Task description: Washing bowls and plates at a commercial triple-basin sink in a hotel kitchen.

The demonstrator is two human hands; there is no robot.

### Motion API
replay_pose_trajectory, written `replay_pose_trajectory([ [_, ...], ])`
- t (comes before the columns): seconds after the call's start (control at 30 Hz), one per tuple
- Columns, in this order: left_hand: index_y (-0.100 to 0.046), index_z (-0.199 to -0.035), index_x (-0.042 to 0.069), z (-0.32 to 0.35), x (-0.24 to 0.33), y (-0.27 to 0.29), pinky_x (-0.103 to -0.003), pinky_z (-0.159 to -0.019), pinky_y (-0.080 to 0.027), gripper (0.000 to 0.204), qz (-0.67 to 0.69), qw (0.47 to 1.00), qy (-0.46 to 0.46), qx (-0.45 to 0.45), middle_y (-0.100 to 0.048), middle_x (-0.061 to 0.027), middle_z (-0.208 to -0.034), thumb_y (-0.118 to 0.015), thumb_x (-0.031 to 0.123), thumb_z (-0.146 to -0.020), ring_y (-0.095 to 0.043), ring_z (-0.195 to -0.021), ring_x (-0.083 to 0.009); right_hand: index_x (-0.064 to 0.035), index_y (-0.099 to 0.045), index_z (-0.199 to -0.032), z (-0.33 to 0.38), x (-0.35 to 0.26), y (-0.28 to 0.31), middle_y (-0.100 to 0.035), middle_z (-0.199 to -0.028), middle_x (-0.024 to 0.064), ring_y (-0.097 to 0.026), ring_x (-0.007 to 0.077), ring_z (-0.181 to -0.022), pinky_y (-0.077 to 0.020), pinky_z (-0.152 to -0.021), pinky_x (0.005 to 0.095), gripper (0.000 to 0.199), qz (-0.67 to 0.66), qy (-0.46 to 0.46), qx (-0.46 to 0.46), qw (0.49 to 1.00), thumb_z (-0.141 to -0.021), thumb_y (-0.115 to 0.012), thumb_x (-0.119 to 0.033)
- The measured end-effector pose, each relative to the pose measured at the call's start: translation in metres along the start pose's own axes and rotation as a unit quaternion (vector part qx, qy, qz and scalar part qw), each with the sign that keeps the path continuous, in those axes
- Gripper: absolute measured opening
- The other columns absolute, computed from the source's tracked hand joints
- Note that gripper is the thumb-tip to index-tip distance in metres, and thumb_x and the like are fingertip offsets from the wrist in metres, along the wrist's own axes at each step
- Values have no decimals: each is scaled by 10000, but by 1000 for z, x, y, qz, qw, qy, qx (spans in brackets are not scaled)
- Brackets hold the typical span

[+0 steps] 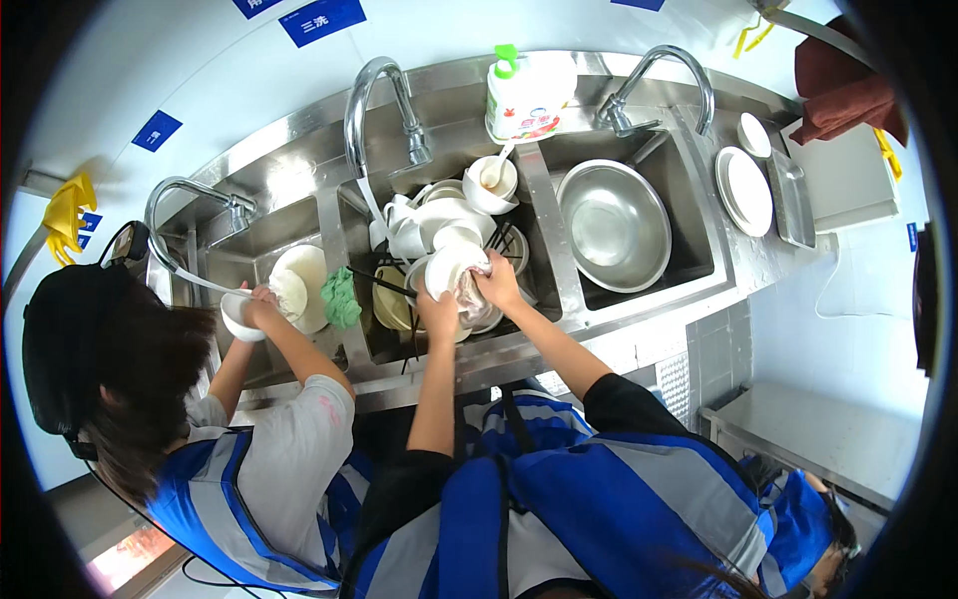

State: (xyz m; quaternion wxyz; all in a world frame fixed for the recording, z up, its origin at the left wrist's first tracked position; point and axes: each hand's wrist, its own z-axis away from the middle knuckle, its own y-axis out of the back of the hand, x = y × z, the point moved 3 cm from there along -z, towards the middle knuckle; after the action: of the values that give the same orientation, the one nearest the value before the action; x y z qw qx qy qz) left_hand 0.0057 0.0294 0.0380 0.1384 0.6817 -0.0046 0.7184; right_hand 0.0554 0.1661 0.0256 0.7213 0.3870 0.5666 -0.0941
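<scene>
Over the middle sink [357,329], my left hand [436,313] grips a small white bowl [446,264] by its lower edge. A crumpled pale cloth [467,292] is bunched in the fingers of my right hand [496,284], pressed against the bowl's right side. Stacked white dishes [439,213] fill the sink behind and below my hands. At the back of the pile, a white spoon [496,172] rests in a white bowl [481,196]. Several dark chopsticks [384,283] stick out of the pile on the left.
Left, a co-worker's hands [261,307] hold a white bowl [238,317] under a running faucet [170,190]. A green cloth [341,298] lies on the divider. The right sink holds a large metal basin [614,227]. A soap bottle [519,100] stands behind; plates [743,192] sit right.
</scene>
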Motion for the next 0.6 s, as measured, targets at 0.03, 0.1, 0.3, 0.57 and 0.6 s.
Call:
replay_pose_trajectory([
  [0.03, -484, -1143, -46, 9, 1, -8, -375, -868, -420, 503, 20, 998, -9, 61, -592, -217, -1016, -446, -26, -642, -571, -985, -345, 20, -568, -901, 1, 1, -2, -618, -798, 224, -601, 378, -807, -479, -679, 395, 276, -12, 4, -16, 1000, -677, -665, -108],
  [0.1, -474, -1139, -52, 23, 3, -12, -381, -868, -417, 502, 2, 995, -14, 98, -583, -231, -1019, -450, -28, -638, -567, -987, -350, 23, -571, -904, -1, -1, -3, -621, -803, 222, -604, 375, -805, -479, -683, 397, 291, -39, 2, -49, 998, -666, -672, -110],
  [0.3, -534, -986, -57, -1, 16, 7, -418, -812, -439, 385, -162, 980, 23, -109, -588, -283, -928, -482, 6, -609, -559, -934, -419, 2, -555, -920, -17, -28, 15, -611, -790, 229, -596, 387, -788, -478, -700, 431, 276, 104, 106, -84, 985, -666, -634, -69],
  [0.57, -539, -1041, -50, 16, 24, -11, -421, -834, -429, 377, 50, 992, 25, 115, -594, -266, -958, -428, 5, -684, -559, -949, -412, 10, -492, -1019, -16, -22, 6, -606, -820, 255, -585, 415, -826, -462, -717, 439, 335, 19, 77, -60, 995, -728, -615, -100],
  [0.6, -471, -1158, -77, 21, 18, -9, -349, -905, -392, 481, -8, 992, 71, 100, -558, -219, -1091, -410, -41, -682, -546, -1028, -308, 14, -501, -1002, -11, -20, 5, -605, -833, 258, -582, 416, -843, -459, -726, 439, 323, -2, 74, -71, 995, -725, -618, -101],
])
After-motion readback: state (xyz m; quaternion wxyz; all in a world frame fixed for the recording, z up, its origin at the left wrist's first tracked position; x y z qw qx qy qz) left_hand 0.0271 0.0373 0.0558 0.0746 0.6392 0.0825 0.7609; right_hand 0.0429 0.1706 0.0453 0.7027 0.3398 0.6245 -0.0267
